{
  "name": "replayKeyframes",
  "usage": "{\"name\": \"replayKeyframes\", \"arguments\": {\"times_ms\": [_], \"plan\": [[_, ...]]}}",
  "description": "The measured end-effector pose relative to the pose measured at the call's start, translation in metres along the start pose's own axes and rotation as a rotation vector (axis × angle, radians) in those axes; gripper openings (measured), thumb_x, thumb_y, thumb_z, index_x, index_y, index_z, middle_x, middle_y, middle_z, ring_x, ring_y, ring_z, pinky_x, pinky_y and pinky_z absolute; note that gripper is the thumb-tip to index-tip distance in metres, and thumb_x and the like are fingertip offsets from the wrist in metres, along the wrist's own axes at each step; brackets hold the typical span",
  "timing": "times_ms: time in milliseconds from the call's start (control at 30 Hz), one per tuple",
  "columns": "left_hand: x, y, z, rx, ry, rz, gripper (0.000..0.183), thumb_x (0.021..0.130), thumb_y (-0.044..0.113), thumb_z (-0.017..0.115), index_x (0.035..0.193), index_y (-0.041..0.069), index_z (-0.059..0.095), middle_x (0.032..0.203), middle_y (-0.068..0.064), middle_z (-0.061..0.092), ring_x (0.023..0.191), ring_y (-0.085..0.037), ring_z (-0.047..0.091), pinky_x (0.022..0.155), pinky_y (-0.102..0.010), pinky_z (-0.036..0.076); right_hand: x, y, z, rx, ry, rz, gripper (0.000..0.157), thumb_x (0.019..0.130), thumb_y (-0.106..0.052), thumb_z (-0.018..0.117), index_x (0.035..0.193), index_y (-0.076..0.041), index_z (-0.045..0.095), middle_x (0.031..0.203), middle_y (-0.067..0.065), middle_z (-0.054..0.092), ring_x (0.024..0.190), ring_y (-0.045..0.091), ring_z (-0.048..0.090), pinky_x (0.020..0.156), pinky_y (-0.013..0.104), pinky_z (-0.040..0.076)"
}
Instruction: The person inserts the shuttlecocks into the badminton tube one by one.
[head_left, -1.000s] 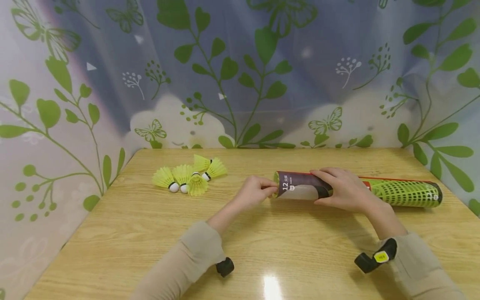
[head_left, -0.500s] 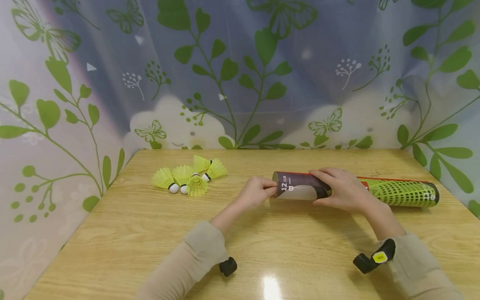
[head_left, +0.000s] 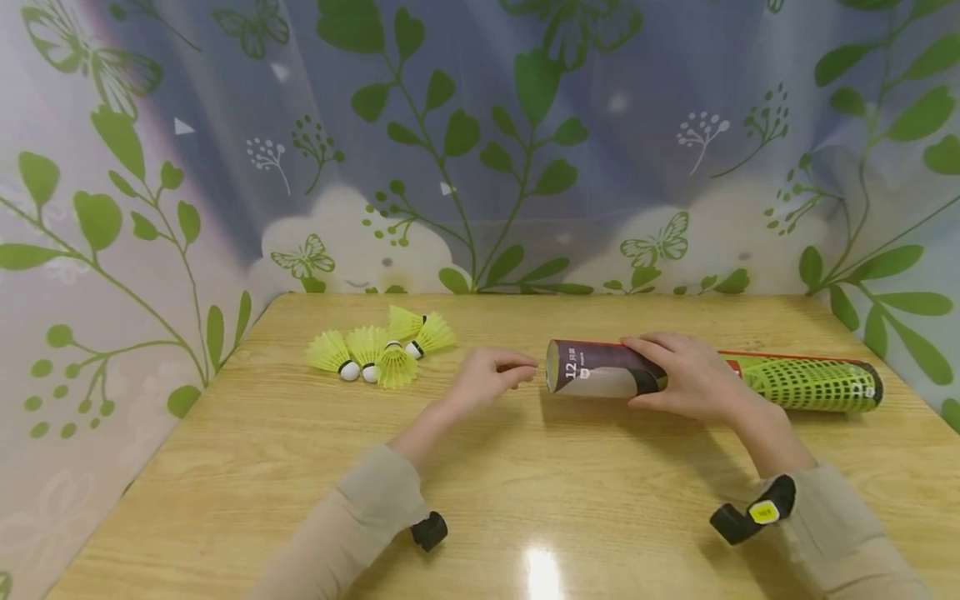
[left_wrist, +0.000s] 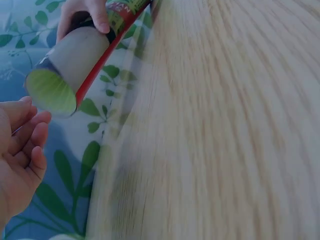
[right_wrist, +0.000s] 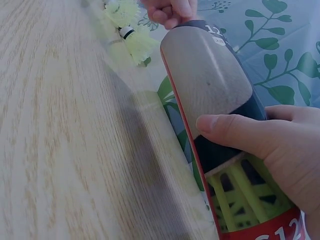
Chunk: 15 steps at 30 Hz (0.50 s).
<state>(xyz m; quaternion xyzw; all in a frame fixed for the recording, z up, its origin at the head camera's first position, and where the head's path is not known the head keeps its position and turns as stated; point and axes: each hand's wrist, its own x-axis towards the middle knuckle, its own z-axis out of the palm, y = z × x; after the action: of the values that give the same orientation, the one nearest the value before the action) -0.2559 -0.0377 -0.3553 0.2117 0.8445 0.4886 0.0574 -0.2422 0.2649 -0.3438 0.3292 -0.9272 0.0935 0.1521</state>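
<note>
My right hand [head_left: 697, 382] grips a long printed shuttlecock tube [head_left: 603, 382] around its middle, thumb on the near side. The tube lies sideways over the table, its mouth facing left. Yellow-green shuttlecock skirt [left_wrist: 52, 94] shows inside that mouth in the left wrist view. Just left of the mouth is my left hand [head_left: 480, 382], which holds nothing; its fingers [left_wrist: 36, 135] are loosely bent, a small gap from the rim. Seen from the right wrist, my right thumb [right_wrist: 235, 131] presses across the dark band of the tube.
Several yellow shuttlecocks with white bases, one of them a shuttlecock [head_left: 327, 354] at the far left of the group, lie on the wooden table [head_left: 300, 467] at the back left. A patterned curtain [head_left: 480, 150] hangs behind the table's back edge.
My left hand has drawn back leftward from the tube's mouth, where its fingers were at the opening. The yellow at the rim has gone deeper inside. My right hand still holds the tube.
</note>
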Motion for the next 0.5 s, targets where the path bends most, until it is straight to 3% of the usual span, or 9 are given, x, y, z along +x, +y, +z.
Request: {"name": "replayKeyframes", "arguments": {"times_ms": [133, 500], "plan": [[-0.008, -0.007, -0.019, -0.010, 0.054, -0.040, 0.027, 0.091, 0.020, 0.063, 0.111, 0.004, 0.068, 0.100, -0.010, 0.070, 0.090, -0.031, 0.064, 0.074, -0.036, 0.054, 0.001, 0.001, 0.000, 0.000, 0.017, -0.014, 0.079, 0.063, -0.038, 0.085, 0.130, -0.008, 0.054, 0.116, 0.015, 0.059, 0.103, 0.036, 0.057, 0.083, 0.053, 0.044], [-0.039, -0.038, -0.081, 0.154, 0.238, -0.116, 0.033, 0.091, 0.026, 0.062, 0.116, 0.005, 0.065, 0.096, -0.009, 0.069, 0.086, -0.025, 0.064, 0.067, -0.030, 0.050, 0.000, 0.002, 0.000, 0.002, -0.017, 0.017, 0.081, 0.064, -0.042, 0.084, 0.132, -0.009, 0.052, 0.119, 0.015, 0.058, 0.105, 0.036, 0.056, 0.085, 0.053, 0.044]]}}
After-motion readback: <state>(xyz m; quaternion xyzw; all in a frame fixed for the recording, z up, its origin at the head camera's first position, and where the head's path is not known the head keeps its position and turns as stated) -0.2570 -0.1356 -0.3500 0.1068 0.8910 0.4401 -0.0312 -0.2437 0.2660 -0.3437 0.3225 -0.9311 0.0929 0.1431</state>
